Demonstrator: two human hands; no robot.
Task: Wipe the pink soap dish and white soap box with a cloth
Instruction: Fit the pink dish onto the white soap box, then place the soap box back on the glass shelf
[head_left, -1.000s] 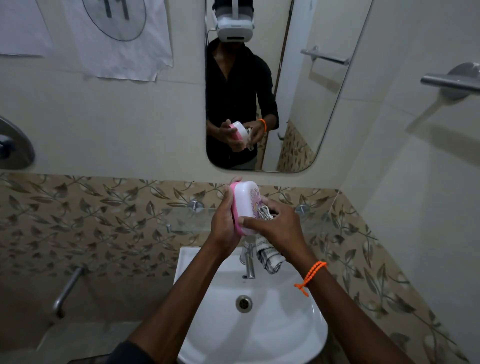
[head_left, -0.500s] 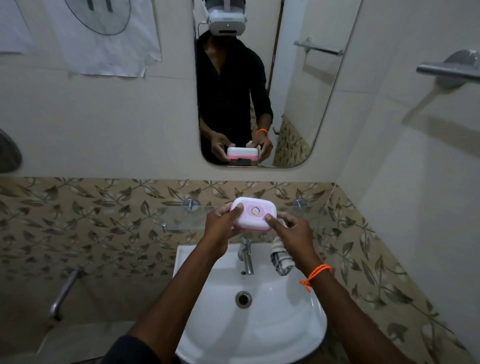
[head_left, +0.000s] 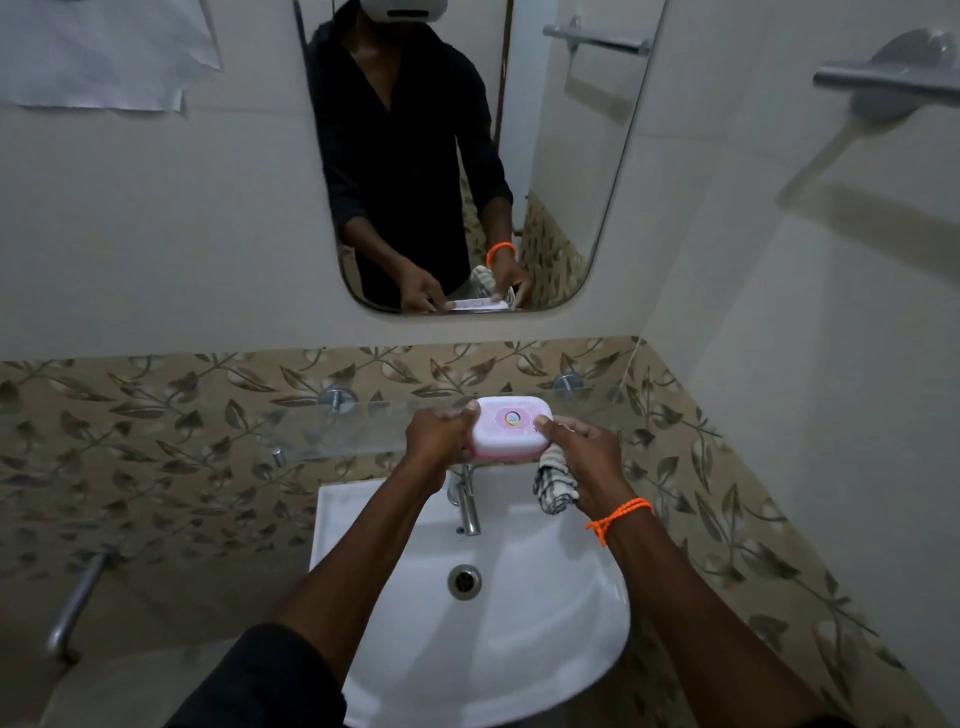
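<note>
A closed soap box (head_left: 510, 427) with a white lid, a round sticker and a pink base lies flat at the glass shelf (head_left: 332, 434) above the sink. My left hand (head_left: 439, 434) grips its left end. My right hand (head_left: 584, 452) holds its right end, thumb on the lid, and also clutches a striped cloth (head_left: 554, 480) that hangs from under the palm. Whether the box rests on the shelf or hovers just over it is unclear.
A white basin (head_left: 545, 613) with a chrome tap (head_left: 467, 499) sits below my arms. A mirror (head_left: 571, 156) hangs on the wall ahead. A towel bar (head_left: 893, 78) juts out at upper right, and a pipe (head_left: 78, 603) runs at lower left.
The box was turned from standing on edge to lying flat, lid up. Both hands then carried it forward and down to the glass shelf, the cloth staying in my right hand.
</note>
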